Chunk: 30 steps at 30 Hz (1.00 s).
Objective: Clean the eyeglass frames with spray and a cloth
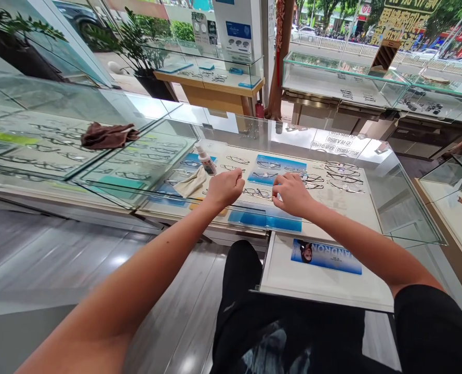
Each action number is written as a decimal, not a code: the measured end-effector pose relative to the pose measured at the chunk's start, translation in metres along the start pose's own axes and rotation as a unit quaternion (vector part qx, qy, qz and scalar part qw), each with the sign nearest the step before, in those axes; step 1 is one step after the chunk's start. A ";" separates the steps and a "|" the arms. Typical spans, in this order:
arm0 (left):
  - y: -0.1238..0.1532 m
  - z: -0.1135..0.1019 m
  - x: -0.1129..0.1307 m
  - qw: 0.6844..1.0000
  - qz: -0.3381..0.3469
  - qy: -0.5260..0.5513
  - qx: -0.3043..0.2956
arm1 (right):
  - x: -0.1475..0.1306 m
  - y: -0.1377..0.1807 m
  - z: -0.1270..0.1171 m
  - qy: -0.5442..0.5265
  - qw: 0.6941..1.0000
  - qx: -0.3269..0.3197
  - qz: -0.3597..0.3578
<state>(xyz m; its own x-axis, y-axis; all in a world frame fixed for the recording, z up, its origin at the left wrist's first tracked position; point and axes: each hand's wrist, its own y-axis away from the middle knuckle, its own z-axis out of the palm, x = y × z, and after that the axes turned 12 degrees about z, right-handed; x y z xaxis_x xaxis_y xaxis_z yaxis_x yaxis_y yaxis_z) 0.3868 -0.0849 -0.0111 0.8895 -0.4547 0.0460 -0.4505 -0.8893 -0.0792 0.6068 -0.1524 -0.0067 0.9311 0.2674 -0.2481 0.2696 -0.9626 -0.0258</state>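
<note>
My left hand (pixel 226 188) is closed in a fist above the glass counter, beside a cream cloth (pixel 192 183) and a small white spray bottle (pixel 205 158). Whatever its fingers hold, if anything, is hidden. To the right, my right hand (pixel 292 193) has its fingers curled together, thumb toward the index finger. A thin frame of eyeglasses (pixel 256 192) shows between the two hands; I cannot tell whether either hand touches it. More eyeglasses (pixel 268 165) rest on a blue card (pixel 256 177) just beyond my hands.
A drawer (pixel 281 278) stands pulled out against my body, with a blue printed card (pixel 326 256) inside. On the left, a brown cloth (pixel 108 136) lies on the counter glass (pixel 156 117). Several eyeglasses (pixel 343 169) sit at the right. Another glass showcase (pixel 340 72) stands beyond.
</note>
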 end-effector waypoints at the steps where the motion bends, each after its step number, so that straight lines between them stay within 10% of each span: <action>1: 0.000 0.000 0.000 1.000 -0.001 0.001 -0.001 | 0.000 -0.003 0.001 0.004 1.000 0.002 0.001; 12: -0.001 0.002 0.001 1.000 -0.002 -0.009 -0.003 | -0.013 0.030 -0.024 -0.094 0.994 0.048 -0.015; 19: 0.000 0.003 0.004 0.999 0.009 -0.039 -0.009 | -0.017 0.119 0.001 -0.209 0.938 -0.270 -0.064; 30: 0.004 0.001 0.002 1.000 0.010 -0.023 -0.014 | 0.110 0.033 0.141 -0.063 0.976 0.013 0.209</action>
<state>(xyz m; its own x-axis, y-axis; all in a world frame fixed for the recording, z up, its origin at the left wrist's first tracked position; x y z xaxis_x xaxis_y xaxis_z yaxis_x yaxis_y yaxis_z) 0.3868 -0.0889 -0.0125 0.8822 -0.4708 -0.0006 -0.4702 -0.8810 -0.0523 0.6838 -0.1603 -0.1717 0.9202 -0.1546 -0.3597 -0.1350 -0.9877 0.0791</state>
